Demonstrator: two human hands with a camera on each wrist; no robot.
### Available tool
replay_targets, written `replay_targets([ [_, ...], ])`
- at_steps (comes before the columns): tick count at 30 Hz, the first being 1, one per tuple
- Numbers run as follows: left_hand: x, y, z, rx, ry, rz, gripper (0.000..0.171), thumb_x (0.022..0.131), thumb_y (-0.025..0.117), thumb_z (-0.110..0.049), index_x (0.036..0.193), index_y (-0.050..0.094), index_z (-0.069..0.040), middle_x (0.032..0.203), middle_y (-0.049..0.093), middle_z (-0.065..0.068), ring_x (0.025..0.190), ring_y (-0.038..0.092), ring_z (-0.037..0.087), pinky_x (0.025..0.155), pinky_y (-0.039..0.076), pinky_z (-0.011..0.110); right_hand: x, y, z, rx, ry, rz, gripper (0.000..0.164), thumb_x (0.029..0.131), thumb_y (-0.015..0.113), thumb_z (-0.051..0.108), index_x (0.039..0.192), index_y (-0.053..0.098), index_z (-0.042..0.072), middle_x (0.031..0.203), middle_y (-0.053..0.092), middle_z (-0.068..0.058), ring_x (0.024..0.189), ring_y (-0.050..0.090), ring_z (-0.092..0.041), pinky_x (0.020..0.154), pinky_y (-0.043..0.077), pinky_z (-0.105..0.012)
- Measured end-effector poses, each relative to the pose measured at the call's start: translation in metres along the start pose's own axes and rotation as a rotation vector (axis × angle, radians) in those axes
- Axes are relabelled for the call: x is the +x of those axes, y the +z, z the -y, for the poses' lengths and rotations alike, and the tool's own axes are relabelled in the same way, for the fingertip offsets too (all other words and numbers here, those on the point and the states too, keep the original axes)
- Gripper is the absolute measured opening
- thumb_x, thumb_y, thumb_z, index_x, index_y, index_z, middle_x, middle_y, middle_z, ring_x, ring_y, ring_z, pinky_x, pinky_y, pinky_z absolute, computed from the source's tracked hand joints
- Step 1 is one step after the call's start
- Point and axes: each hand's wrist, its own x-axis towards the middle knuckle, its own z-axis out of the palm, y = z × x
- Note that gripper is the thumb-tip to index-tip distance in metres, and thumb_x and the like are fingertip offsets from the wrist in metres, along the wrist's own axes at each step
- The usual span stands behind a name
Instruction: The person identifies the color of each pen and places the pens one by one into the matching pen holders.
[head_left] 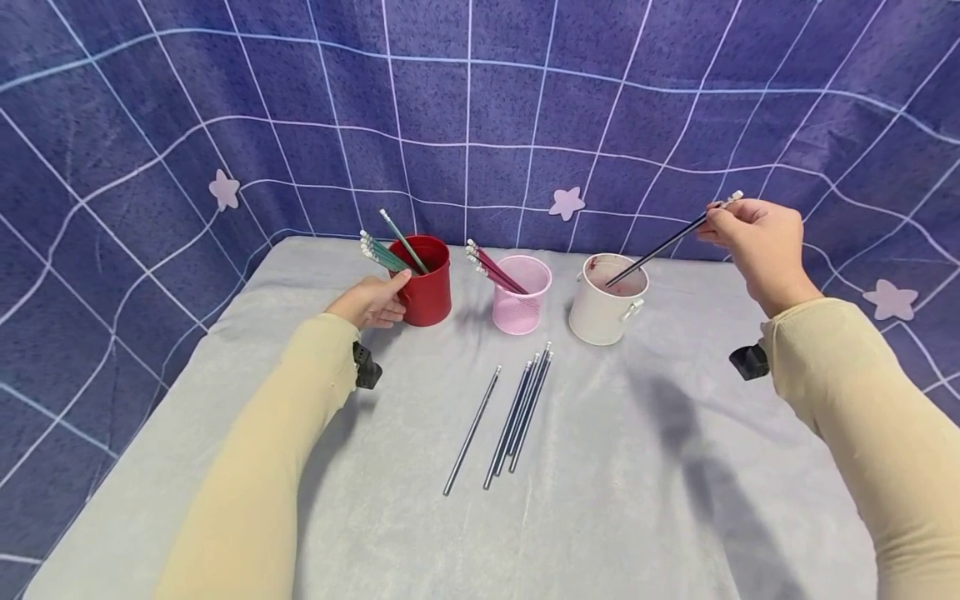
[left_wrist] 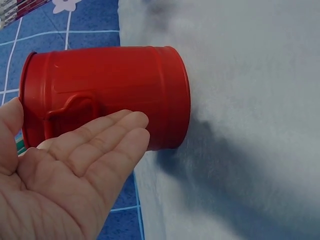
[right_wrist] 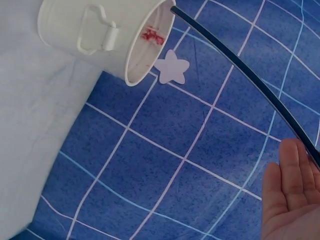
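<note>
In the head view my right hand (head_left: 759, 250) pinches a dark blue pencil (head_left: 667, 246) near its white eraser end. The pencil slants down left, and its lower end is at the mouth of the white bucket (head_left: 596, 321). Inside that bucket a red mark shows in the right wrist view. My left hand (head_left: 372, 300) is at the red bucket (head_left: 429, 302), thumb at its rim. In the left wrist view, straight fingers (left_wrist: 107, 145) lie along its side by the handle. Green pencils (head_left: 384, 254) lean out of the red bucket.
Between the two buckets stands a pink mesh cup (head_left: 517, 317) holding dark red pencils (head_left: 495, 271). Several dark blue pencils (head_left: 517, 417) lie together on the grey cloth (head_left: 600, 500), with a single one (head_left: 472, 429) to their left. A blue checked curtain (head_left: 450, 108) hangs behind.
</note>
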Motion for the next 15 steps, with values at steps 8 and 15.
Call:
replay_targets([
  [8,-0.003,0.002,0.0,-0.007,-0.008,-0.025,0.077,0.101,0.032,-0.047,0.145,0.018,0.014,0.145,0.035,0.029,0.133,0.039,0.036,0.107,0.034,0.043,0.003,0.005,-0.002,-0.257,-0.004,0.013,0.019,0.09,0.054,0.012,0.081,0.07,0.006,0.061,0.057,0.03,0.057,0.059,0.011,0.058,0.045,-0.006],
  [15,-0.003,0.005,0.0,-0.017,-0.013,-0.05,0.077,0.101,0.033,-0.048,0.146,0.018,0.013,0.145,0.037,0.028,0.132,0.04,0.034,0.106,0.035,0.042,0.005,0.014,-0.007,-0.424,-0.011,0.056,0.034,0.09,0.053,0.015,0.101,0.066,-0.013,0.057,0.053,0.033,0.054,0.052,0.018,0.058,0.039,-0.008],
])
